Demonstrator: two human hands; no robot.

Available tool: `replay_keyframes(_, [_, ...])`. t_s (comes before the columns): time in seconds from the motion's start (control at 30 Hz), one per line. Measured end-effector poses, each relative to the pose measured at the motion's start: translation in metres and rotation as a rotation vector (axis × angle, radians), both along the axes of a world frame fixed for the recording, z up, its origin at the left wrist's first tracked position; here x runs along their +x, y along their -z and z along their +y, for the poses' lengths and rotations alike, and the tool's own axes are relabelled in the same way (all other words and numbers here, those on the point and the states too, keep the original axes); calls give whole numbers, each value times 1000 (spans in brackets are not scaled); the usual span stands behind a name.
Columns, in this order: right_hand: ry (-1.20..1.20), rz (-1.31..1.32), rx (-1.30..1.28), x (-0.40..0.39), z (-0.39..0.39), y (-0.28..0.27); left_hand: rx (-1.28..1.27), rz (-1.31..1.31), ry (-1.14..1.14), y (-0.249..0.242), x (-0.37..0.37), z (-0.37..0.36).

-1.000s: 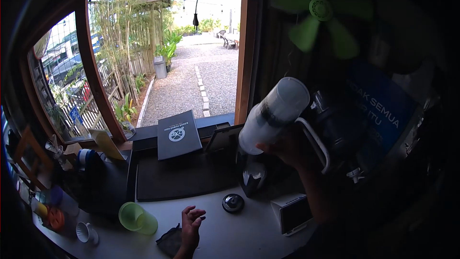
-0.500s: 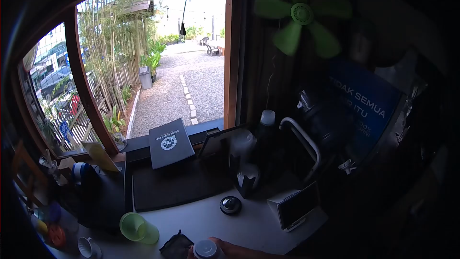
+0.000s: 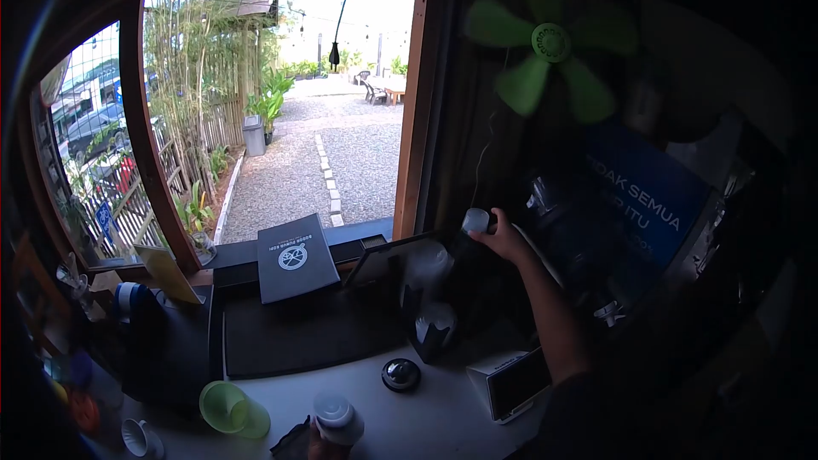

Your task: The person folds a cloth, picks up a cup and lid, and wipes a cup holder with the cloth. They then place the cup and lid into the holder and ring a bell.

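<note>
Low in the view, my left hand (image 3: pixel 324 447) is wrapped round a pale, cloudy container (image 3: pixel 334 413) with a round top. Most of that hand is hidden by the container and the frame's bottom edge. My right arm stretches up over the counter. At its end, my right hand (image 3: pixel 504 238) grips the pale, translucent cup-like piece (image 3: pixel 476 221) at the top of a dark upright holder, thumb and fingers at its side. A dark cloth (image 3: pixel 292 440) lies beside my left hand. The light green plastic cup (image 3: pixel 234 410) stands to the left of it.
A silver-and-black call bell (image 3: pixel 400 375) and a dark-screened device (image 3: pixel 515 383) are on the white counter. Behind them sit a dark holder with clear lids (image 3: pixel 436 324) and a black menu folder (image 3: pixel 294 257). A white cup (image 3: pixel 141 439) stands far left; a green fan (image 3: pixel 551 41) hangs above.
My right hand has left the pale container and reached up to the top of the dark holder. The container, in my left hand, now shows higher and further left. The view has shifted slightly.
</note>
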State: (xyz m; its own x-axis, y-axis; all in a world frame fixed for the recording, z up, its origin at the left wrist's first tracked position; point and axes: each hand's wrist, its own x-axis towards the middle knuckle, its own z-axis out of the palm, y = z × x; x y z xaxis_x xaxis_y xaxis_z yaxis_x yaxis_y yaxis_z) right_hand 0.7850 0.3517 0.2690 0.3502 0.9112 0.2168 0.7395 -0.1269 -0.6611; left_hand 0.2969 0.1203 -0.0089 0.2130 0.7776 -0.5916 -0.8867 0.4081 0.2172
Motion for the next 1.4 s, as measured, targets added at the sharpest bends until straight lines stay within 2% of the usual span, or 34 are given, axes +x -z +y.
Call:
replay_keyframes(0.03, [-7,-52,8,9,21,12,-3,-302,19,26,-9,6])
replay_keyframes(0.07, [-17,-100,16,15,40,28,29,-184,9,26,-8,10])
replay_keyframes(0.2, [-161,157,204,16,84,61,53,42,16,24,0,19])
replay_keyframes(0.23, [-128,352,150,20,85,61,53,67,11,25,0,20])
replay_keyframes(0.33, [-223,500,47,26,76,52,51,120,15,29,-3,20])
replay_keyframes(0.43, [-254,270,-34,16,67,44,39,156,14,33,3,20])
replay_keyframes(0.7, [-417,611,-451,33,64,18,88,209,15,35,5,25])
replay_keyframes(0.8, [-365,724,-550,39,69,20,77,215,10,37,5,30])
replay_keyframes(1.0, [-395,582,-520,30,59,16,94,249,11,41,9,35])
replay_keyframes(1.1, [-468,445,-379,40,70,32,115,260,19,43,8,36])
replay_keyframes(1.2, [-434,541,-394,40,61,21,153,280,17,48,5,32])
replay_keyframes(1.3, [-253,549,-383,32,45,-8,174,324,8,53,3,26])
replay_keyframes(1.4, [-321,620,-316,41,36,-38,212,381,4,65,-1,18])
